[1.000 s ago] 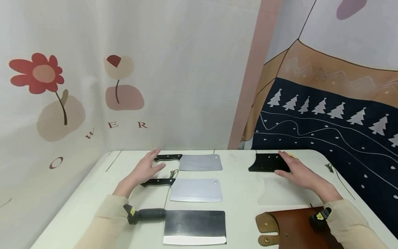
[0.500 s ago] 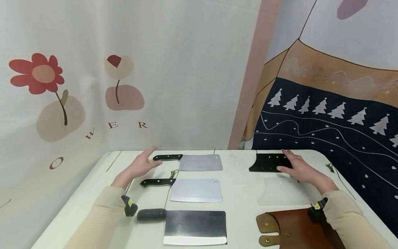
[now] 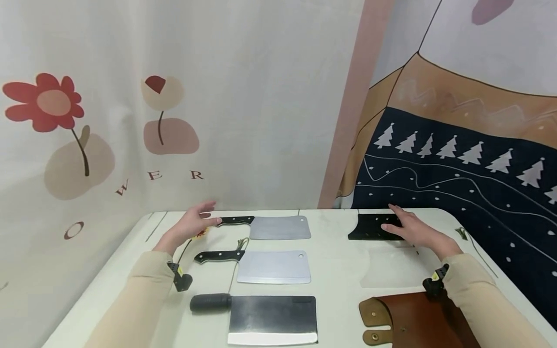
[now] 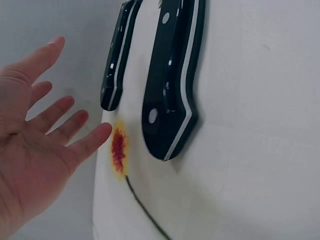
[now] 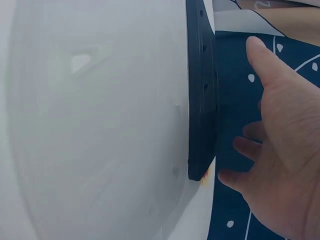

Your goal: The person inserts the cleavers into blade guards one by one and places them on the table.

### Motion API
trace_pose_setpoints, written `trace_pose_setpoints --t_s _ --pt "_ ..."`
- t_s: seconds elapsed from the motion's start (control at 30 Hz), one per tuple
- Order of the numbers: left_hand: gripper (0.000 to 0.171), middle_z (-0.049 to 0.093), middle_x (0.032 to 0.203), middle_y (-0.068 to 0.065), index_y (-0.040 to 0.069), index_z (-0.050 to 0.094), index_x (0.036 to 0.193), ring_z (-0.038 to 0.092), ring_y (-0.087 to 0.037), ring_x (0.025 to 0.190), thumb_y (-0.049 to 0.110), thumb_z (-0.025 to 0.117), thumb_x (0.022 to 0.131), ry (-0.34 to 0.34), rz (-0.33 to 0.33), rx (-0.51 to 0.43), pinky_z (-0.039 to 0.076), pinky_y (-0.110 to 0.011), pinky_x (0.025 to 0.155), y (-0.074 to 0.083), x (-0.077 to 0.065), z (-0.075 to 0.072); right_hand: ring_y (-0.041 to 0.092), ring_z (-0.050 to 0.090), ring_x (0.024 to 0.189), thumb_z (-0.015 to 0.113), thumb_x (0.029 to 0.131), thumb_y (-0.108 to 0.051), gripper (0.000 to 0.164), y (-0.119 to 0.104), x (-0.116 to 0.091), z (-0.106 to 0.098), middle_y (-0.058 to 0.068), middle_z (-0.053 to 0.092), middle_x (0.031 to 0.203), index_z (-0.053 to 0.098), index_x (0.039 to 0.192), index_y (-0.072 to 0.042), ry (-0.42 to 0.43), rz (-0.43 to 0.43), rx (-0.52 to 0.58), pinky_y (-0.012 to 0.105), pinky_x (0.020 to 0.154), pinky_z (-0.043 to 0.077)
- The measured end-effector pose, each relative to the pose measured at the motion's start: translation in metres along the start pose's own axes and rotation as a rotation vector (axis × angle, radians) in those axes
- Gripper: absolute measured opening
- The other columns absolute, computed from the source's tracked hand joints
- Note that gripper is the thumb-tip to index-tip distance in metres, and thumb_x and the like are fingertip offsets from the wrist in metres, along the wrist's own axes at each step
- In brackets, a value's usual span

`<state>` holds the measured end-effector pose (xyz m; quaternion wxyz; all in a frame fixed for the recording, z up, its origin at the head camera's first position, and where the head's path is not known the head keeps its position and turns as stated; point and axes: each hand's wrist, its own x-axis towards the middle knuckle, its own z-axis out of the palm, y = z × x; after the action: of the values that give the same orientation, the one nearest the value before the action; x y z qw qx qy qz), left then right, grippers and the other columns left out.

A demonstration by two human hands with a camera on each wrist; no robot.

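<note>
Three cleavers lie in a column on the table, handles to the left. The far cleaver (image 3: 280,227) and the middle cleaver (image 3: 274,267) have black riveted handles; the near cleaver (image 3: 271,311) is broader, with a round black handle. My left hand (image 3: 188,230) hovers by the far handle (image 4: 118,57), fingers spread and holding nothing. Over on the right, a black blade guard (image 3: 370,227), a translucent white blade guard (image 3: 391,268) and a brown leather sheath (image 3: 413,314) lie one before another. Above the black guard is my right hand (image 3: 415,232), fingers loosely spread; the right wrist view shows a gap between them.
The white table (image 3: 335,275) has printed flowers and stems, one flower (image 4: 118,148) below my left fingers. Behind it hangs a pale curtain (image 3: 261,121) with flower prints. A dark blue cloth (image 3: 457,169) with tree prints hangs at the right.
My left hand has drawn left and slightly farther back, off the far handle's end. My right hand has shifted slightly and stays over the black guard. The cleavers and sheaths lie where they were.
</note>
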<state>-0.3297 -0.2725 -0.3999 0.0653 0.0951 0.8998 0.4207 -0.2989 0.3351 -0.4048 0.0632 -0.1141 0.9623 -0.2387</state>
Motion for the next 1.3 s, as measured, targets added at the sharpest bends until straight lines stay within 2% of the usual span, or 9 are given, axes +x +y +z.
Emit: trace_pose_setpoints --t_s 0.17,0.27,0.43,0.6,0.73,0.87,1.07,1.3 --pt "0.074 0.030 0.157 -0.032 -0.002 0.022 0.161 0.032 -0.050 0.144 0.023 0.063 0.104 -0.006 -0.070 -0.093 0.037 -0.059 0.111 -0.005 0.000 0.006 0.062 0.023 0.140 0.055 0.104 -0.050 0.093 0.003 0.010 0.003 0.044 0.015 0.156 0.012 0.157 0.014 -0.024 0.039 0.073 0.072 0.110 0.026" --pt "0.072 0.034 0.155 -0.034 -0.004 0.025 0.159 0.035 -0.050 0.142 0.023 0.063 0.104 0.001 -0.093 -0.100 0.036 -0.059 0.111 -0.006 0.001 0.008 0.062 0.021 0.141 0.054 0.104 -0.050 0.093 0.005 0.015 0.005 0.044 0.014 0.156 0.013 0.156 0.015 -0.024 0.050 0.110 0.071 0.111 0.024" --pt "0.070 0.042 0.150 -0.034 -0.005 0.030 0.157 0.040 -0.049 0.139 0.019 0.065 0.102 -0.013 -0.112 -0.114 0.037 -0.059 0.111 -0.013 0.006 0.011 0.061 0.018 0.142 0.060 0.101 -0.049 0.095 0.009 0.018 0.007 0.043 0.013 0.157 0.015 0.157 0.014 -0.044 0.044 0.155 0.071 0.112 0.023" --pt "0.066 0.043 0.150 -0.033 -0.006 0.036 0.154 0.040 -0.048 0.139 0.015 0.067 0.100 -0.033 -0.084 -0.103 0.035 -0.061 0.111 -0.016 0.012 0.013 0.060 0.018 0.143 0.070 0.095 -0.046 0.099 0.011 0.022 0.007 0.041 0.014 0.158 0.017 0.159 0.009 -0.052 0.035 0.190 0.071 0.111 0.024" --pt "0.060 0.046 0.147 -0.033 -0.011 0.043 0.148 0.041 -0.049 0.138 0.009 0.069 0.097 -0.042 -0.042 -0.053 0.036 -0.059 0.111 -0.018 0.015 0.016 0.059 0.018 0.143 0.079 0.089 -0.039 0.103 0.015 0.025 0.009 0.040 0.014 0.158 0.020 0.158 0.008 -0.085 0.022 0.195 0.070 0.113 0.023" --pt "0.059 0.047 0.147 -0.032 -0.011 0.047 0.145 0.041 -0.049 0.138 0.009 0.070 0.095 -0.058 -0.022 -0.035 0.035 -0.058 0.112 -0.017 0.018 0.020 0.058 0.018 0.143 0.087 0.081 -0.030 0.107 0.019 0.022 0.009 0.040 0.016 0.158 0.023 0.157 0.009 -0.120 0.007 0.194 0.070 0.113 0.020" --pt "0.059 0.046 0.148 -0.031 -0.010 0.049 0.145 0.041 -0.048 0.138 0.006 0.071 0.092 -0.081 0.013 -0.052 0.036 -0.059 0.111 -0.011 0.023 0.021 0.058 0.020 0.141 0.090 0.076 -0.023 0.107 0.023 0.019 0.007 0.041 0.017 0.156 0.026 0.156 0.009 -0.120 -0.013 0.182 0.073 0.111 0.019" --pt "0.055 0.050 0.144 -0.030 -0.009 0.059 0.136 0.043 -0.046 0.135 0.001 0.074 0.084 -0.046 -0.011 0.030 0.032 -0.057 0.113 -0.010 0.027 0.025 0.056 0.026 0.140 0.093 0.074 -0.025 0.111 0.023 0.027 0.011 0.040 0.024 0.155 0.027 0.155 0.011 -0.103 -0.045 0.131 0.071 0.111 0.024"
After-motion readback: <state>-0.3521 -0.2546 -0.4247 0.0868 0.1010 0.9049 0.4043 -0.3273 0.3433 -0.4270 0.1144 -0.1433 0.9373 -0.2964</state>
